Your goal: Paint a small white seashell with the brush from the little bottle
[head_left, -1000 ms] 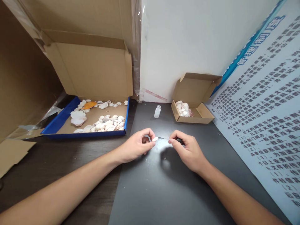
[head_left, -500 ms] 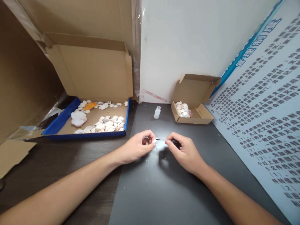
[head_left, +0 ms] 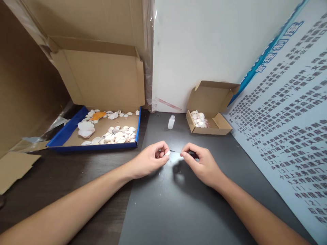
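Between thumb and fingers, my left hand [head_left: 151, 158] pinches a small white seashell [head_left: 167, 153] above the grey mat. My right hand [head_left: 202, 162] is closed on a thin brush [head_left: 175, 151] with a dark tip, which points left at the shell. Whether the tip touches the shell I cannot tell. The brush's dark handle end is mostly hidden in my right fingers. Beyond both hands, a small uncapped bottle [head_left: 171, 122] of whitish, see-through material stands upright on the mat.
At the left, a blue-edged cardboard box [head_left: 92, 148] with a raised lid holds several shells [head_left: 119, 136] and an orange piece. A smaller open box [head_left: 212, 130] with shells stands back right. A white panel [head_left: 194, 51] rises behind, and a printed board [head_left: 288, 112] leans at right.
The brush tip has shifted slightly relative to the shell, and the shell is turned a little in my left fingers. Both hands keep nearly the same place.
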Tool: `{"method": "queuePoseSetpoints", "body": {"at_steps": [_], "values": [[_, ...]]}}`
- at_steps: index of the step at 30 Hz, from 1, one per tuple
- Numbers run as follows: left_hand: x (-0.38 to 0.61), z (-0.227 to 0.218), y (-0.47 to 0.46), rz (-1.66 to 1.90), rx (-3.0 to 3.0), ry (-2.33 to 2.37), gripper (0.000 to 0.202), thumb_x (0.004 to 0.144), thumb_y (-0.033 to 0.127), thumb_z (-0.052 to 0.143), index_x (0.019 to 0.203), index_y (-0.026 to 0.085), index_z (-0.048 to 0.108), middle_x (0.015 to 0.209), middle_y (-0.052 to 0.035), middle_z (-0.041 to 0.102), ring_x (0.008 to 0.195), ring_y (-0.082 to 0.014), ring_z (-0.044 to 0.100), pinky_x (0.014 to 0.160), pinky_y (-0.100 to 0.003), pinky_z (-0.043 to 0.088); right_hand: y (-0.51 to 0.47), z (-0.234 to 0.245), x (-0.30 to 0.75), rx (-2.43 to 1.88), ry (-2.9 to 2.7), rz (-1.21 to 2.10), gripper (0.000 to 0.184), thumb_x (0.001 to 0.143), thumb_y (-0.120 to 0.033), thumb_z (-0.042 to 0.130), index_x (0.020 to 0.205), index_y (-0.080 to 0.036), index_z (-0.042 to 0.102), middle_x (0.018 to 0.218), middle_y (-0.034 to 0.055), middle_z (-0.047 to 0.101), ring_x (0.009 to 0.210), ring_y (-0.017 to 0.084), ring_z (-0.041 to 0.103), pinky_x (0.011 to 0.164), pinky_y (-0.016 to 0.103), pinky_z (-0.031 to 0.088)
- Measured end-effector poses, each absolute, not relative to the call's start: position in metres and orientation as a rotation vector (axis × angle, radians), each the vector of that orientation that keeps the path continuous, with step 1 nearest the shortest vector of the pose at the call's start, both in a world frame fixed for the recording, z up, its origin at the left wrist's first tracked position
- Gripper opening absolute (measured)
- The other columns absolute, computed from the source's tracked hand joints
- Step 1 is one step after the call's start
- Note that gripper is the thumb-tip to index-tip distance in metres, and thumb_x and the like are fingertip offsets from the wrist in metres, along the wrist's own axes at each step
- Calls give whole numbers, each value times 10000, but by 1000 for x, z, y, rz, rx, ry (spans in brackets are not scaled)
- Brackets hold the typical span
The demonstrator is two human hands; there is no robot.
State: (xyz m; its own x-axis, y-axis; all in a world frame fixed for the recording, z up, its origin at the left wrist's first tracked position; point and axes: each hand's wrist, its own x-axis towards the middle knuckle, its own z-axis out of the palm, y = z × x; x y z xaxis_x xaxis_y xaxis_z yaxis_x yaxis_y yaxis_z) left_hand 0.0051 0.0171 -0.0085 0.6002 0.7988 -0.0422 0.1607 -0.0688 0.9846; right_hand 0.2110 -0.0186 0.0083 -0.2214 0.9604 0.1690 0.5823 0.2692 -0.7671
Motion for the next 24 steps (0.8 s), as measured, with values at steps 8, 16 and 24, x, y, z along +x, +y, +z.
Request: {"method": "queuePoseSetpoints", "body": {"at_steps": [8,16,24], "values": [[5,-9,18,633,1581,826,132,853,227,561,807,192,443,689,74,360,613,-88,285,554,-230,258,-20,7,211,-1434,-1886,737,176,886,-270,509,738,-197,569,626,-33,515,569,120,445,538,235,329],[5,-8,17,630,1566,807,133,848,214,553,815,201,425,690,79,356,602,-89,274,533,-227,250,-21,8,210,-1437,-1876,717,177,885,-277,505,738,-196,561,618,-34,501,555,118,428,523,237,317],[7,-8,17,642,1571,811,128,854,232,558,822,195,439,687,77,373,594,-82,292,533,-214,265,-22,8,210,-1378,-1927,731,164,888,-251,507,747,-195,571,634,-32,528,572,118,447,540,236,328]]}}
